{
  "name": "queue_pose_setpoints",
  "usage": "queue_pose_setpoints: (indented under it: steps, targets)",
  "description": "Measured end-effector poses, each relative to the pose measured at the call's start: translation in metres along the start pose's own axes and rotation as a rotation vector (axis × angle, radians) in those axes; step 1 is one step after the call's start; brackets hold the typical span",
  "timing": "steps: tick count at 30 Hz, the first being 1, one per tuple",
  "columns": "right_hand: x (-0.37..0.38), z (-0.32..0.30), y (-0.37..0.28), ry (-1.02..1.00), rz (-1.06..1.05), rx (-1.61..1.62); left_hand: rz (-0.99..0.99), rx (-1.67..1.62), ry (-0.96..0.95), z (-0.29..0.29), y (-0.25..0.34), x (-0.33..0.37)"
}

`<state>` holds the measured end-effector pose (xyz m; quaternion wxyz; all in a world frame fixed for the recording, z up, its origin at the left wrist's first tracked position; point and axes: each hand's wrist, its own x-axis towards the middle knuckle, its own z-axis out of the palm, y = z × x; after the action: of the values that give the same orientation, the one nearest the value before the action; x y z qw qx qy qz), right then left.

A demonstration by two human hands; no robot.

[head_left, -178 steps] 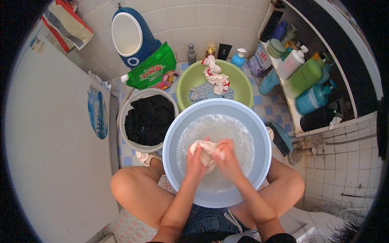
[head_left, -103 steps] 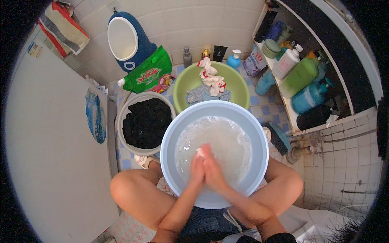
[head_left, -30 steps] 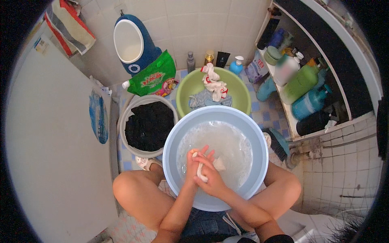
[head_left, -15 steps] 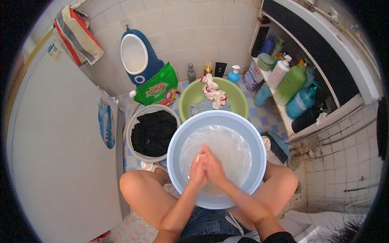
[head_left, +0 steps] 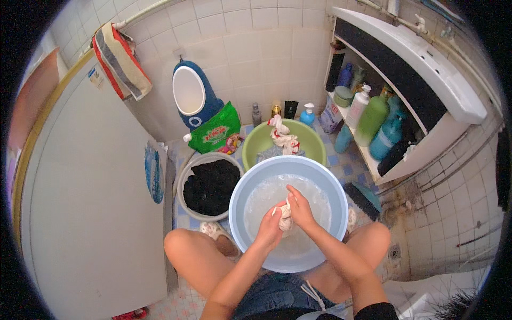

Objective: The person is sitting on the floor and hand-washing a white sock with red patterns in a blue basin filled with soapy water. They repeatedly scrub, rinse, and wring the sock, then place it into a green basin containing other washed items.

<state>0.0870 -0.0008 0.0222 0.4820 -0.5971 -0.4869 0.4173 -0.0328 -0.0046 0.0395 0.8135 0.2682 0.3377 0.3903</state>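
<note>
Bunched cream-white cloth over a round light-blue plastic basin.
Left hand: grip wrapped around the cloth. Right hand: against the cloth's right side; whether its grip pinches cannot be told.

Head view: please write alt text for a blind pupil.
Left hand holds a white cloth, right hand against it, over a blue basin of cloudy water. Beyond are a green basin and grey tub of black fabric.

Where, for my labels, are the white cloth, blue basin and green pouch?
White cloth (head_left: pixel 286 218), head view: its bunched middle.
Blue basin (head_left: pixel 288 166), head view: far inner wall.
Green pouch (head_left: pixel 217 131), head view: front face.
</note>
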Motion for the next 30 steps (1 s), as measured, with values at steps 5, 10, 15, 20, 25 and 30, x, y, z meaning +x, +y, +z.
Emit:
queue_pose_setpoints:
  steps: [5,10,15,20,25,30]
  targets:
    - [-0.021,0.026,-0.056,-0.129,-0.466,-0.329,-0.161,-0.098,0.179,-0.003,0.039,0.021]
    - [0.008,0.003,-0.035,-0.203,-0.067,-0.176,-0.278,-0.170,0.012,-0.017,0.028,0.030]
    - [0.017,-0.003,-0.019,-0.010,-0.125,-0.213,-0.199,-0.135,-0.046,-0.020,0.016,0.046]
    - [-0.014,0.039,-0.024,-0.126,-0.324,-0.360,-0.207,-0.183,0.226,-0.041,0.016,0.065]
    - [0.027,0.012,0.031,0.180,0.129,0.016,-0.175,-0.078,-0.019,-0.028,-0.002,0.047]
    - [-0.007,0.052,0.020,0.101,-0.197,-0.111,-0.165,-0.077,0.038,-0.048,-0.006,0.050]
